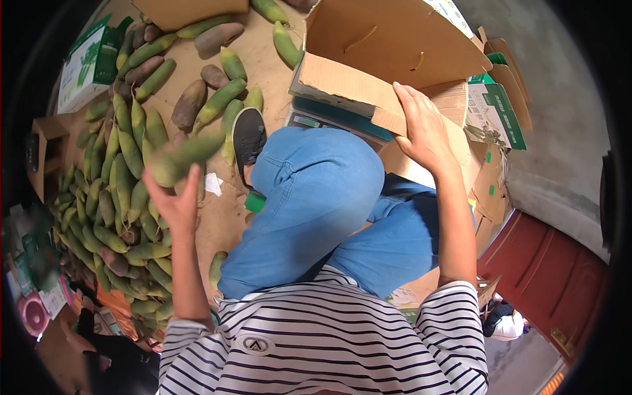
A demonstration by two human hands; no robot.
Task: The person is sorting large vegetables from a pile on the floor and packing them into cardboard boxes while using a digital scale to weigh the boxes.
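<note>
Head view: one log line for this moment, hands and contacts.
left hand: holds green shoot | right hand: on cardboard box flap | pile of shoots: left

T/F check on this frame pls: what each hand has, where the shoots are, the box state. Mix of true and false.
1. The left hand holds a green shoot. True.
2. The right hand grips a knife. False: it rests on a flap of the open cardboard box, fingers flat on it.
3. The pile of shoots lies to the person's left. True.
4. The cardboard box is taped shut. False: its flaps stand open.
5. The person wears blue jeans and a striped shirt. True.
6. The shoots are all bright red. False: they are green, some brownish-purple.
</note>
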